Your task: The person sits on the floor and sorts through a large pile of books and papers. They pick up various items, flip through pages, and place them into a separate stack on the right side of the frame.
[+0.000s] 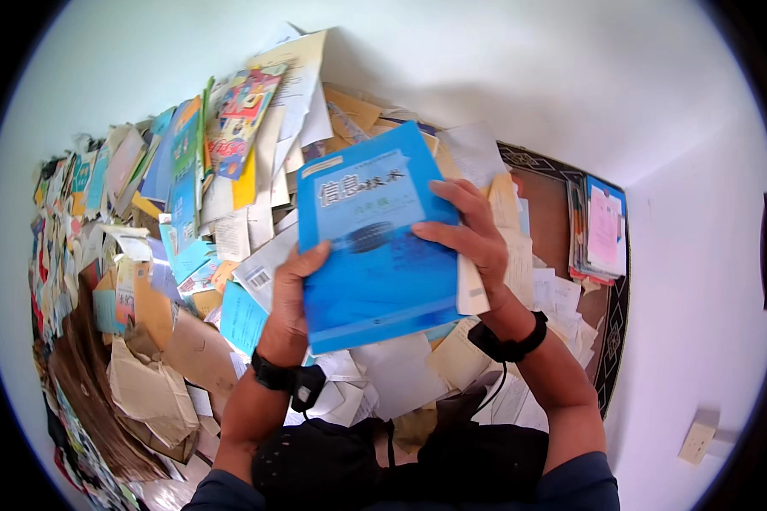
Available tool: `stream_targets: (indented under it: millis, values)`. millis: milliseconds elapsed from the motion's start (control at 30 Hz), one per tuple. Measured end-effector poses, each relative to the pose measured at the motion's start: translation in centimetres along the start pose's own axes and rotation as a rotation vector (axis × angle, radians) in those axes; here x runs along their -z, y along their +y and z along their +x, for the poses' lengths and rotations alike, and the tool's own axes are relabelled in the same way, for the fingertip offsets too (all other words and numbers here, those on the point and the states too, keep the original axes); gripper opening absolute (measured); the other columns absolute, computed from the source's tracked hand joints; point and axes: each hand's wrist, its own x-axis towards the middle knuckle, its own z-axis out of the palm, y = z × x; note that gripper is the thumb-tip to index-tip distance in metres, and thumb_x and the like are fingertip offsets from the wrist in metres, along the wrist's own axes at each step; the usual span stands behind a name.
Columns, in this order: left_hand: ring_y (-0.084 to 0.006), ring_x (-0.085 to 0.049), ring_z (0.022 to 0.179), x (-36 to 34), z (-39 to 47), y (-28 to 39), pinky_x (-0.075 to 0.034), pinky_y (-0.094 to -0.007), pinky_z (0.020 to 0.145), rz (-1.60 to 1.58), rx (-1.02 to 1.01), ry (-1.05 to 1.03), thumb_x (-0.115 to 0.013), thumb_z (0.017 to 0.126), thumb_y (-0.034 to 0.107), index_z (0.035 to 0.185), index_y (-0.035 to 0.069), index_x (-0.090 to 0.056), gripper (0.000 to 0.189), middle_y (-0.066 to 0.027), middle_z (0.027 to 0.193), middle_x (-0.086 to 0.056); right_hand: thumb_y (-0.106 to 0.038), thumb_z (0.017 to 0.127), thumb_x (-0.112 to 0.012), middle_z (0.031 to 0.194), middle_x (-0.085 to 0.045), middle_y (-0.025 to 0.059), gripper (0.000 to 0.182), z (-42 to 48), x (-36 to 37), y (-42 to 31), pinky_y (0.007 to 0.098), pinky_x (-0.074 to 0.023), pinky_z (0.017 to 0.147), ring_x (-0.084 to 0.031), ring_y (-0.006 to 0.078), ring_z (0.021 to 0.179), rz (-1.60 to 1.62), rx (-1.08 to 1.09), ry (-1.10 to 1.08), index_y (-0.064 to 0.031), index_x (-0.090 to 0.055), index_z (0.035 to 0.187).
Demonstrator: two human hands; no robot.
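Observation:
A blue paperback textbook (383, 274) with Chinese characters on its cover is held up before me, slightly tilted. My left hand (291, 294) grips its left edge, the thumb on the cover. On the other side my right hand (476, 236) holds the right edge with fingers across the front. Beneath that hand, a cream-coloured booklet or page block (472, 287) sticks out behind the blue cover. Both wrists wear black bands with small devices. Below the book lie loose papers (396, 370) and a light blue booklet (241, 316).
Books and papers are heaped along the wall at the left, with a colourful picture book (246, 121) leaning on top. A neat stack of booklets (604, 230) stands at the right, by the patterned border (613, 345) of the floor. Brown crumpled paper (150, 389) lies lower left.

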Motion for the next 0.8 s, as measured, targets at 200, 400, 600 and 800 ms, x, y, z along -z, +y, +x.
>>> stream_targets:
  millis: [200,400,600,800]
  values:
    - [-0.033,-0.063,0.119,2.1,-1.0,4.5,-0.049,-0.0458,0.107,0.317,-0.515,0.009,-0.066,0.085,0.002,0.144,-0.002,-0.047,0.062,-0.0177,0.133,-0.063,-0.011,0.088,-0.072,0.138,-0.057,0.0217,0.049,-2.3,0.2,4.3,0.0423,-0.0488,0.102,-0.056,0.0383,0.126,-0.075,-0.494,-0.066,-0.0061,-0.059,0.135]
    - [-0.028,-0.062,0.12,4.5,-2.6,9.0,-0.046,-0.0451,0.109,0.348,-0.765,0.11,-0.066,0.091,0.003,0.137,0.004,-0.058,0.047,-0.0121,0.132,-0.065,-0.024,0.083,-0.076,0.114,-0.067,0.0191,0.056,-11.2,-3.8,8.9,0.0356,-0.0538,0.088,-0.067,0.03,0.103,-0.322,-0.882,-0.33,-0.0004,-0.061,0.131]
    - [-0.0314,-0.061,0.121,5.4,-2.8,8.9,-0.047,-0.0478,0.109,0.301,-0.746,0.223,-0.067,0.089,0.004,0.139,0.001,-0.055,0.051,-0.0152,0.132,-0.063,-0.021,0.082,-0.076,0.09,-0.07,0.0164,0.034,-11.6,-4.7,7.8,0.0391,-0.0523,0.079,-0.069,0.0284,0.086,0.034,-1.066,-0.435,0.0036,-0.067,0.103]
    - [-0.0321,-0.061,0.122,6.1,-2.8,8.7,-0.047,-0.0487,0.109,0.283,-0.741,0.226,-0.064,0.094,0.007,0.142,-0.001,-0.052,0.05,-0.0167,0.136,-0.061,-0.019,0.084,-0.075,0.079,-0.066,0.0119,0.028,-11.5,-1.6,11.1,0.0342,-0.0509,0.071,-0.061,0.0214,0.07,0.257,-1.072,-0.256,0.0029,-0.072,0.1]
